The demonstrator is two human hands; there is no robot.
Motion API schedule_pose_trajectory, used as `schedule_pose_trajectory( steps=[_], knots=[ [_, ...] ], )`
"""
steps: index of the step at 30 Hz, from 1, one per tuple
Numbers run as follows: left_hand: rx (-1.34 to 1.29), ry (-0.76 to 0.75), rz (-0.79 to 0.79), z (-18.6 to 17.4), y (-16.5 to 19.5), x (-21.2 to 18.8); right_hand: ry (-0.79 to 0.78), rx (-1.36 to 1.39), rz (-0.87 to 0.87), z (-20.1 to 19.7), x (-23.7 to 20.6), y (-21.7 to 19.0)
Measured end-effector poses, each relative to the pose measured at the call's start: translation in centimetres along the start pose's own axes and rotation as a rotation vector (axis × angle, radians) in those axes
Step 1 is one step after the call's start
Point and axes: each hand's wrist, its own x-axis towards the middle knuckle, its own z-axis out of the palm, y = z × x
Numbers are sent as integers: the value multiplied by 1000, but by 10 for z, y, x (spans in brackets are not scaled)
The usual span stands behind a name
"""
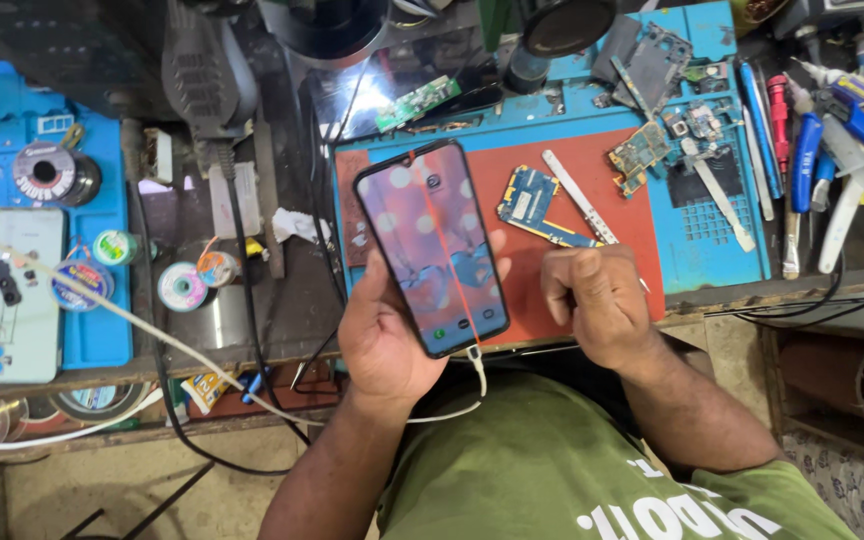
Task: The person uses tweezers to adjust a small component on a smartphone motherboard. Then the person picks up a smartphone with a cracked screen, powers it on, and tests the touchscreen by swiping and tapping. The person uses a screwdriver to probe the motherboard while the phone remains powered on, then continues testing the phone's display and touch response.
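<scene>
- Left hand (384, 335) grips the lit smartphone (432, 247) — white cable (475, 368) plugged in — above the red mat (612, 190).
- Right hand (595, 300), loosely curled beside the smartphone, seems empty.
- Screen check under way; a steady hold matters next.

1. Left hand (382, 335) is covering the lower back and left edge of the lit black smartphone (433, 247).
2. Right hand (592, 300) is curling shut; whatever it's gripping is staying hidden.
3. Thin white cable (476, 372) is disappearing behind the left wrist.
4. Mint-green phone (20, 295) is getting crossed by a white cord.
</scene>
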Motion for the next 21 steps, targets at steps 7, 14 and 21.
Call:
schedule_pose_trajectory(
  steps=[7, 14, 21],
  knots=[
    [-33, 7, 20, 0, -3, 1, -11, 1, 7, -2, -2, 1],
    [-49, -1, 12, -7, -3, 1, 135, -323, -154, 8, -13, -13],
    [-32, -6, 35, -12, -2, -1, 59, -644, -431, 23, -24, -17]
  ],
)
